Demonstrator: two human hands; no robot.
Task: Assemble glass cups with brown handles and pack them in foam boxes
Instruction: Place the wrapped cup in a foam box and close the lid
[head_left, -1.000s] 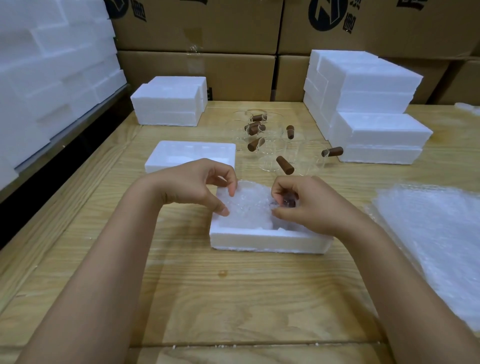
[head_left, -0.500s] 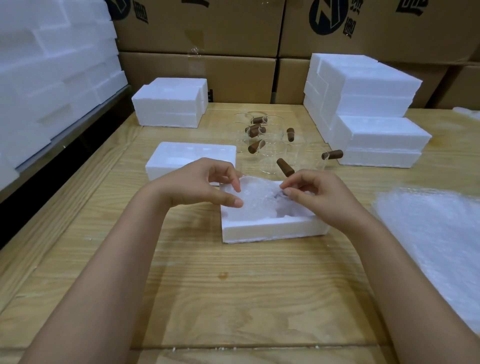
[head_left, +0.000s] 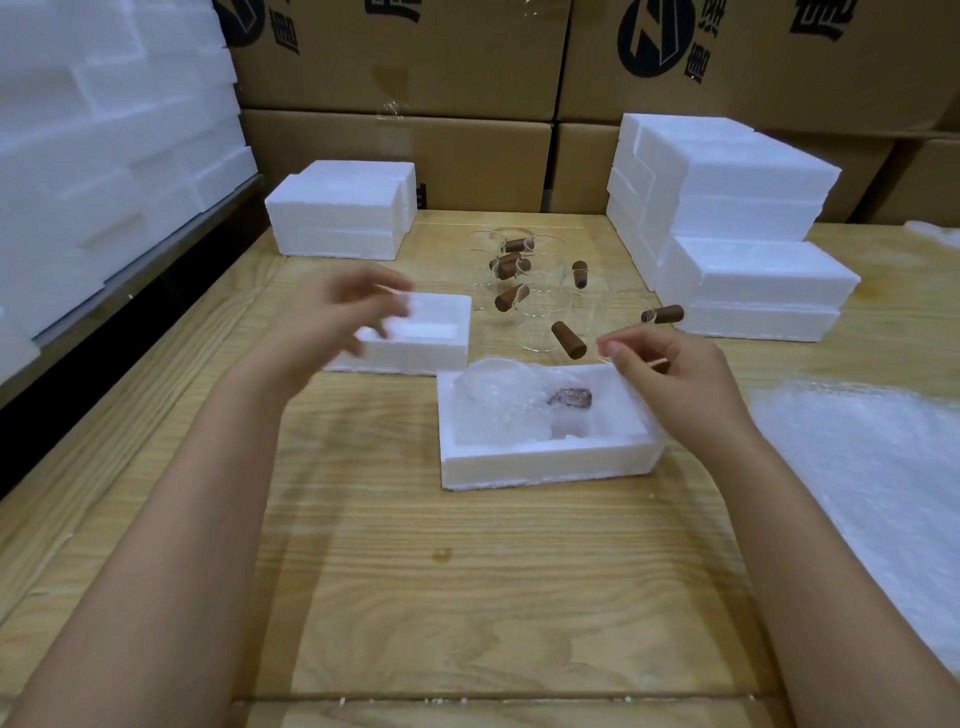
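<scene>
Foam box (head_left: 545, 460) mid-table holds bubble-wrapped cup (head_left: 498, 402), brown handle (head_left: 571, 397) showing thru; L hand (head_left: 337, 317), blurred, fingers spread above lid (head_left: 431, 343); R hand (head_left: 675, 379) loosely curled, empty, at box's right rim.

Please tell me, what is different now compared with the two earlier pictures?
Both hands came off the wrapped cup in the foam box. The left hand moved away to the left, over the foam lid; it is blurred, so contact is unclear. The right hand drew back to the box's right wall, holding nothing. The loose cups and foam stacks stayed put.
</scene>
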